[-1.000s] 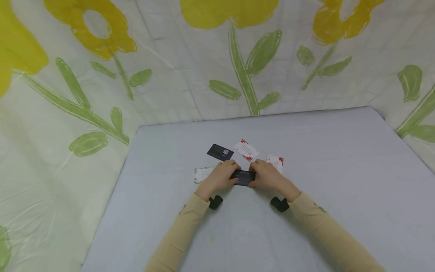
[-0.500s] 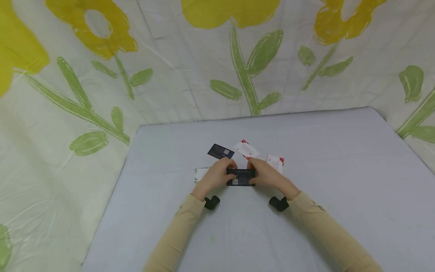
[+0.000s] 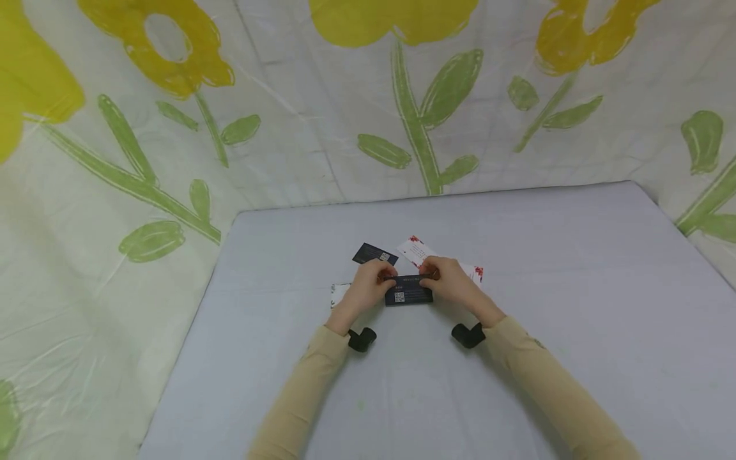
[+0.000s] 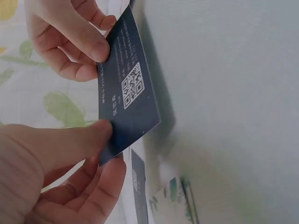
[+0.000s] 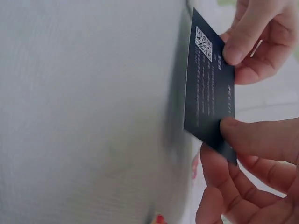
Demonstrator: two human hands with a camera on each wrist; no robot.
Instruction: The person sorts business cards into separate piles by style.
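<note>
**Two hands lift a dark card off the grey table**

We see a thin, flat, rectangular dark card [image 3: 409,291] held between both hands above the middle of the table [image 3: 575,306], whose top is a smooth, matte, pale grey sheet. The left hand [image 3: 368,291] pinches the card's left end and the right hand [image 3: 451,284] pinches its right end; on each hand the fingers are clamped on the card, thumb against one face and the other fingers behind.

From the head view the card looks like a small navy strip with a pale square mark near its lower left. The left wrist view shows more: the card [image 4: 126,105] is stiff and matte, printed with a white QR code and fine lines of white text, and its lower edge is raised off the table, throwing a soft shadow. The right wrist view shows the same card [image 5: 208,109] edge-on to the cloth, with the thumb pressed flat on its face.

Only the head view shows the rest: another dark card [image 3: 375,254] lying flat just beyond the left hand, a white card with red flowers [image 3: 415,250] beside it, a second floral card [image 3: 476,273] half hidden behind the right hand, and a pale card [image 3: 338,294] peeking out left of the left hand. A glossy, creased floral sheet [image 3: 287,128] with yellow blooms and green leaves hangs behind the table.
</note>
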